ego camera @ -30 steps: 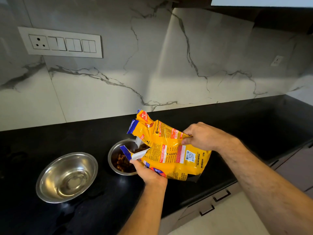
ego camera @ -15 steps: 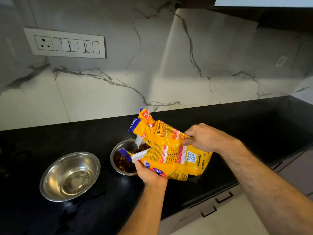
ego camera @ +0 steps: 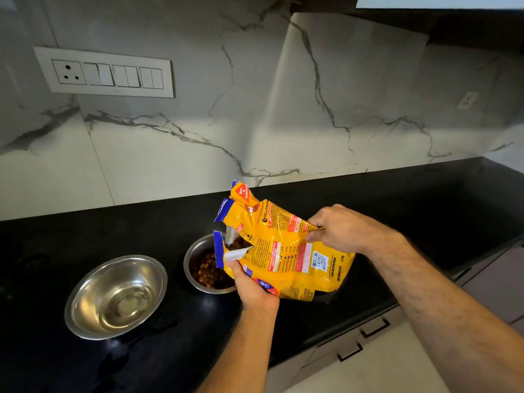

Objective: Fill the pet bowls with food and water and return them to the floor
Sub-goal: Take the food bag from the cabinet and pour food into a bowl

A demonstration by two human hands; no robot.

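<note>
A yellow pet food bag [ego camera: 286, 251] is tipped to the left, with its torn mouth over a small steel bowl [ego camera: 195, 251] on the black counter. Brown kibble [ego camera: 208, 272] lies in that bowl. My left hand [ego camera: 252, 287] grips the bag's lower edge near the mouth. My right hand [ego camera: 340, 228] pinches the bag's upper side. A larger steel bowl [ego camera: 116, 296] stands to the left, holding no kibble. The bag and my left hand hide the right part of the small bowl.
The black counter [ego camera: 425, 211] runs along a marble-patterned wall with a switch panel [ego camera: 107, 73] at upper left. Drawer fronts with handles [ego camera: 374, 327] sit under the counter's front edge at lower right.
The bag and both hands keep nearly the same pose over the small bowl. The view has shifted slightly, so everything sits a little further right in the picture.
</note>
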